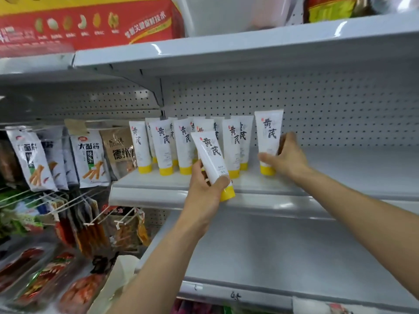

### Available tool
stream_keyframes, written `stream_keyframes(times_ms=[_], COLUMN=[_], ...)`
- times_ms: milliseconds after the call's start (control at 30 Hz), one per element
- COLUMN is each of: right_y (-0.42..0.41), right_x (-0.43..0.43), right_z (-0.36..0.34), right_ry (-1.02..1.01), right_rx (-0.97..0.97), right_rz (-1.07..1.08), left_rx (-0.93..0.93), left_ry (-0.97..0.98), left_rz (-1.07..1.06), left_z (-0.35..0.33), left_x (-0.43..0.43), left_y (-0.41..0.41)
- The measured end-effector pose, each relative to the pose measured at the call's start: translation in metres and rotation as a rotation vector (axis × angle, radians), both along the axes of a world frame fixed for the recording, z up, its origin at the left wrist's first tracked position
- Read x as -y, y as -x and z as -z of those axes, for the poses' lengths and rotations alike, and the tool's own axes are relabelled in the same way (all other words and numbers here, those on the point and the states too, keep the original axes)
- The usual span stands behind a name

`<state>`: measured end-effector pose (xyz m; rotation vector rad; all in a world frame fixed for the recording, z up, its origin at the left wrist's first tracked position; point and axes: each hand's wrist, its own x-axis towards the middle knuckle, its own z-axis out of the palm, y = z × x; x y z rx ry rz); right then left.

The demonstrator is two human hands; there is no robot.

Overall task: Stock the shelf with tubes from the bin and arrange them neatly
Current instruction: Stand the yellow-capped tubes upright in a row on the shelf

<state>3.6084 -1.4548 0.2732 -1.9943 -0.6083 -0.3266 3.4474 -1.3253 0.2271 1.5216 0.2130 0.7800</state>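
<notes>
The left hand [204, 189] is gripping a tilted tube [212, 155] near its yellow cap, thumb across the front, holding it just before the shelf [340, 168] edge. The right hand [288, 157] is curling round the end tube [269, 132], which is standing cap-down on the shelf, just right of the row [163, 143] of upright tubes. Snack packs [90, 155] are hanging to the left.

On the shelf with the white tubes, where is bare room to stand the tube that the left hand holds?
The shelf is bare right of the tube that the right hand grips. A narrow strip lies free along the front edge. The left end is crowded: standing tubes in two rows.
</notes>
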Motion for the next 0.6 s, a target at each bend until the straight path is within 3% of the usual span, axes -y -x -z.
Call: stream_keyframes(times_ms=[133,600], right_y=[-0.016,-0.026], right_x=[-0.010,-0.019], right_z=[0.007,0.001], right_ry=[0.159,0.204], right_rx=[0.060,-0.045], right_rz=[0.058,0.032], left_rx=[0.006,-0.009], left_ry=[-0.022,0.006], left_rz=[-0.008,-0.007], left_z=[-0.005,-0.019], left_x=[0.002,0.005], left_y=[-0.013,-0.026])
